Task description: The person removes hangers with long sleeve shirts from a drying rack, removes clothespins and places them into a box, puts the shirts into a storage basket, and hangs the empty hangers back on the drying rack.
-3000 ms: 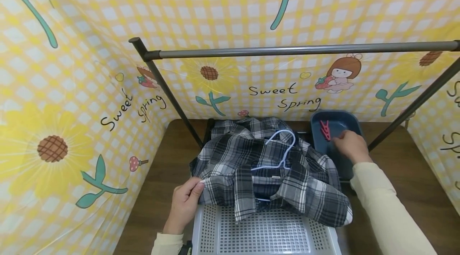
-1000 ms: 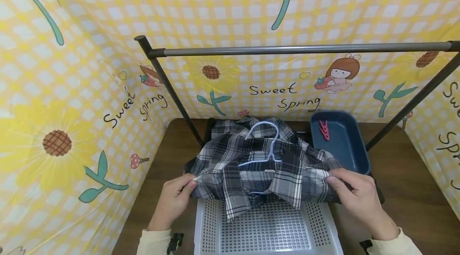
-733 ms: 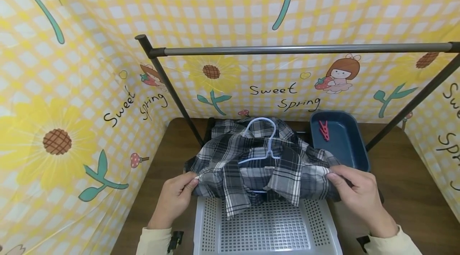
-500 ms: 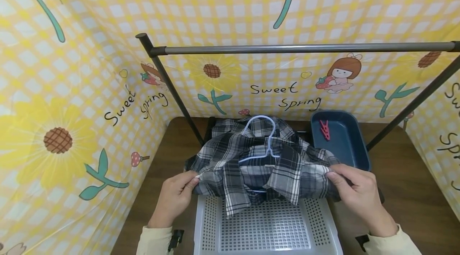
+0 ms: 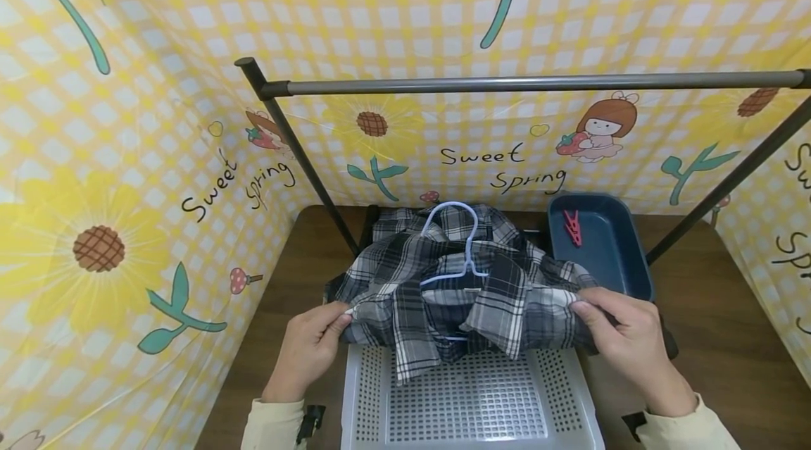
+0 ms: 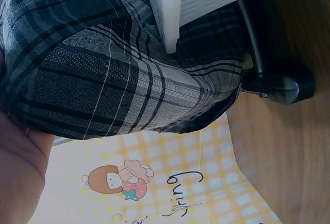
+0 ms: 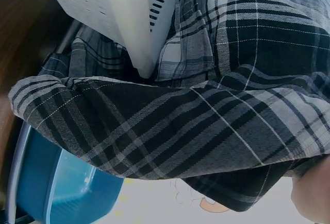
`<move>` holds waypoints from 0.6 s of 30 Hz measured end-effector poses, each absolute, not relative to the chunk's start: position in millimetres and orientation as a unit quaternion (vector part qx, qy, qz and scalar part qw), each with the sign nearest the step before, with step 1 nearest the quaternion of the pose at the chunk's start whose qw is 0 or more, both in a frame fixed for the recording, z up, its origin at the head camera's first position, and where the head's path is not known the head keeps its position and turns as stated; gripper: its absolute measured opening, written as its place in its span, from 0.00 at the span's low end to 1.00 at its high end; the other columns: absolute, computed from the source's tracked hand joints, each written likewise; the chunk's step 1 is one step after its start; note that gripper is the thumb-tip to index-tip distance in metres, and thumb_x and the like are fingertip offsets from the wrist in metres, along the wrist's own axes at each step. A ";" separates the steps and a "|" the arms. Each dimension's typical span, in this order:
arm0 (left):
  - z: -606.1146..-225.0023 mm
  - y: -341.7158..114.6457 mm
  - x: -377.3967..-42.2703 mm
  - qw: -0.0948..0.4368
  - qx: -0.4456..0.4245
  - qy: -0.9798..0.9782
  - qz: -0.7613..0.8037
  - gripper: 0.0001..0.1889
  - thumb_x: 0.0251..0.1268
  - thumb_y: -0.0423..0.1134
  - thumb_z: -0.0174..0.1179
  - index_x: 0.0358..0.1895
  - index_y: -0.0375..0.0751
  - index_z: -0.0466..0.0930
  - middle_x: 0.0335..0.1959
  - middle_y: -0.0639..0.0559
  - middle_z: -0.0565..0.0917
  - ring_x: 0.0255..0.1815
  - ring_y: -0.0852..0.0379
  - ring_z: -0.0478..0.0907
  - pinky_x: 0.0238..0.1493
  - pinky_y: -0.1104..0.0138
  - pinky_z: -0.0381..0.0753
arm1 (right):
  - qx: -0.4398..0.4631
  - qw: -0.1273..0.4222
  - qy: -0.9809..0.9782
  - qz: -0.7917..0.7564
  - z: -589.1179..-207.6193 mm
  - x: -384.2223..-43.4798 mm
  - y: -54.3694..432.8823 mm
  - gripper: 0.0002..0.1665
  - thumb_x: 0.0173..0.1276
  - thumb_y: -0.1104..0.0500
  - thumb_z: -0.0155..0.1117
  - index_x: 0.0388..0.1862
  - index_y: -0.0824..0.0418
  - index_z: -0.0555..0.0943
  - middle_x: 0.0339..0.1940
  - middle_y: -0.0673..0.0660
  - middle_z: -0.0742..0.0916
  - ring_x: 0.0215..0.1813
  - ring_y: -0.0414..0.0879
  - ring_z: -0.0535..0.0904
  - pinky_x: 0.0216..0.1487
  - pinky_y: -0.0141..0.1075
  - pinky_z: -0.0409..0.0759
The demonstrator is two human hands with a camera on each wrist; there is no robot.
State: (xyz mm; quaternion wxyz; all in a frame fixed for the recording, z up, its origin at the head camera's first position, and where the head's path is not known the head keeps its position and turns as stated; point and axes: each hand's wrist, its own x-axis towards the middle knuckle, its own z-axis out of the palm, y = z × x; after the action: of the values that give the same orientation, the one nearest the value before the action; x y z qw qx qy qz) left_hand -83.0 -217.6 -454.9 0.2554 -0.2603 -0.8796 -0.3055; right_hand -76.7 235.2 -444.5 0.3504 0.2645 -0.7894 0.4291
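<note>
From the head camera, a plaid shirt point(image 5: 456, 281) lies bunched over the far end of a white perforated basket point(image 5: 469, 408) on a brown table point(image 5: 716, 323). A pale blue hanger point(image 5: 457, 242) sits inside the shirt's neck, its hook lying on the cloth toward the back. The left hand point(image 5: 310, 346) pinches the shirt's left shoulder edge between thumb and curled fingers, just off the basket's left corner. The right hand point(image 5: 624, 341) grips the right shoulder in the same way, fingers curled round the fabric. To the right of the shirt stands a dark blue tray point(image 5: 624, 274) with a red clothespin point(image 5: 573, 227) lying in it. A grey rail point(image 5: 532, 84) runs across above the table, in front of a yellow checked backdrop point(image 5: 146, 140) printed with flowers.

From the left wrist camera, the shirt point(image 6: 124, 90) fills most of the view, draped against the basket's white rim point(image 6: 170, 23). A bit of the left hand point(image 6: 20, 172) shows at the lower left edge, touching the cloth; how the fingers lie cannot be told here.

From the right wrist camera, the shirt point(image 7: 206, 131) hangs in a fold across the picture, with the basket point(image 7: 129, 18) behind it and the blue tray point(image 7: 56, 183) at the lower left. Part of the right hand point(image 7: 312, 193) shows at the lower right corner against the fabric; its grip is out of sight here.
</note>
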 end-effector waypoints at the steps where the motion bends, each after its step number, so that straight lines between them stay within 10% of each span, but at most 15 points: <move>1: -455.0 -217.6 -82.9 0.254 -0.259 -0.881 -0.305 0.10 0.55 0.24 0.68 0.33 0.45 0.82 0.28 0.58 0.82 0.26 0.64 0.74 0.29 0.68 0.76 | 0.264 0.352 -0.790 0.428 -444.6 -77.0 234.8 0.20 0.75 0.49 0.64 0.31 0.64 0.85 0.29 0.53 0.87 0.36 0.33 0.81 0.46 0.22 0.75; 18: -455.7 -215.5 -82.1 0.248 -0.262 -0.870 -0.336 0.13 0.55 0.23 0.67 0.31 0.47 0.80 0.26 0.62 0.78 0.24 0.66 0.70 0.27 0.71 0.72 | 0.275 0.353 -0.787 0.424 -443.1 -79.8 228.4 0.27 0.76 0.43 0.60 0.29 0.64 0.85 0.26 0.52 0.85 0.31 0.35 0.80 0.41 0.23 0.76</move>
State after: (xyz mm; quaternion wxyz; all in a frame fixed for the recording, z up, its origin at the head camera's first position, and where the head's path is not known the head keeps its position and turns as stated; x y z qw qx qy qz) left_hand -82.1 -215.5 -455.7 0.2476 -0.2620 -0.8703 -0.3356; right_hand -79.8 228.4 -443.1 0.3534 0.2751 -0.7869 0.4245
